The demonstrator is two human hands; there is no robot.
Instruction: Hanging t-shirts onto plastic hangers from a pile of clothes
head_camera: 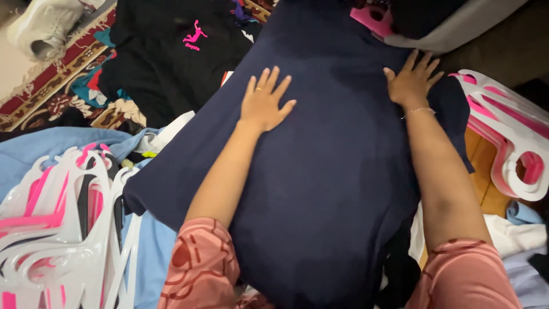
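Note:
A navy blue shirt [326,166] lies spread flat in front of me, running from near my lap to the top of the view. My left hand [264,102] rests palm down on its upper left part, fingers apart. My right hand [410,80] presses flat near the shirt's upper right edge, fingers spread, a thin bracelet on the wrist. Neither hand grips anything. Both forearms reach out over the cloth from pink patterned sleeves.
A pile of white and pink plastic hangers [63,229] lies at lower left on a light blue cloth [40,143]. More hangers [506,143] sit at right. A black garment with a pink print [171,57] lies beyond, by a patterned rug [51,86] and a white shoe [46,26].

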